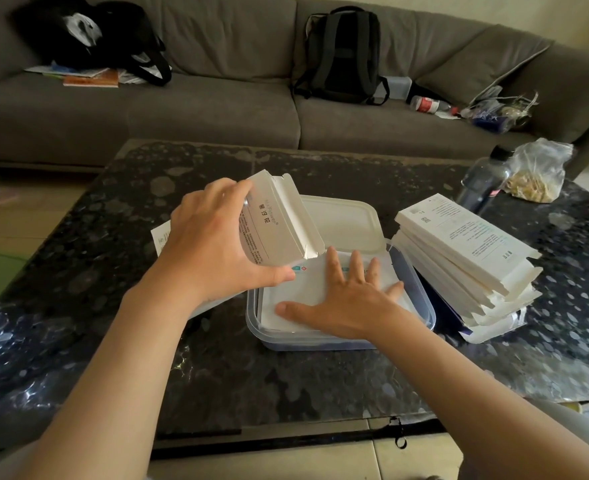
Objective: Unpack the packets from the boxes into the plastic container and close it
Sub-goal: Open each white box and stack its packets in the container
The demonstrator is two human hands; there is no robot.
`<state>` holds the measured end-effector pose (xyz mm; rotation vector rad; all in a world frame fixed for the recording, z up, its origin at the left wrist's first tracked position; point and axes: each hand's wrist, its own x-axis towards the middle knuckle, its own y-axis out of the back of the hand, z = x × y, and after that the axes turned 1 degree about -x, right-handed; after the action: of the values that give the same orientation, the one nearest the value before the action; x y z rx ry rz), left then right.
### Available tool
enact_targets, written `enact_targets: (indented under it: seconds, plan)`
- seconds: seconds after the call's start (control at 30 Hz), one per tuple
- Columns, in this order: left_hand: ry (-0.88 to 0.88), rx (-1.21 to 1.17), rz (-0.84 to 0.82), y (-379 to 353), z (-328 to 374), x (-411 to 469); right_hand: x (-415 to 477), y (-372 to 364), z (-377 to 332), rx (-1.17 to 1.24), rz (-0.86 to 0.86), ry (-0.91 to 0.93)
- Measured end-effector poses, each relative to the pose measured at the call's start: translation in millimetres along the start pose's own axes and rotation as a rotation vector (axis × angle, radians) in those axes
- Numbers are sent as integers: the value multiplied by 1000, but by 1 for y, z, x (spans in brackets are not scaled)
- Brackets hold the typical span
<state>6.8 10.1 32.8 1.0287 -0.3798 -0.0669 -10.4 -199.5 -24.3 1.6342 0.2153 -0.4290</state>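
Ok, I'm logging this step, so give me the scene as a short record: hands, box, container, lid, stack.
left hand: grips a box, open end tilted down over the container
right hand: flat on the packets in the container
container: open, on the table
lid: off, behind the container
stack: boxes, right of the container

Packets (303, 289) largely under the right hand (348, 301); count unclear, perhaps several.

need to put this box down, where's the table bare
Bare table lies between the container and the near edge, and in the far strip between the lid and the sofa. The right is crowded: stack of boxes, bottle, bag.
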Motion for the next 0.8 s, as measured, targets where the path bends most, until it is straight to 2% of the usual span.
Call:
enact_targets:
  seconds: [0.2,0.37,0.53,0.8]
  plan:
    - [-14,16,-14,1,3,0,-3,2,-3,0,6,-19]
    - [-15,20,-11,3,4,-1,-20,9,4,27,91,-128]
    - [-25,7,-4,2,7,0,-25,2,2,52,1,-157]
    - [-26,7,-23,1,6,0,-23,6,-2,89,-54,-173]
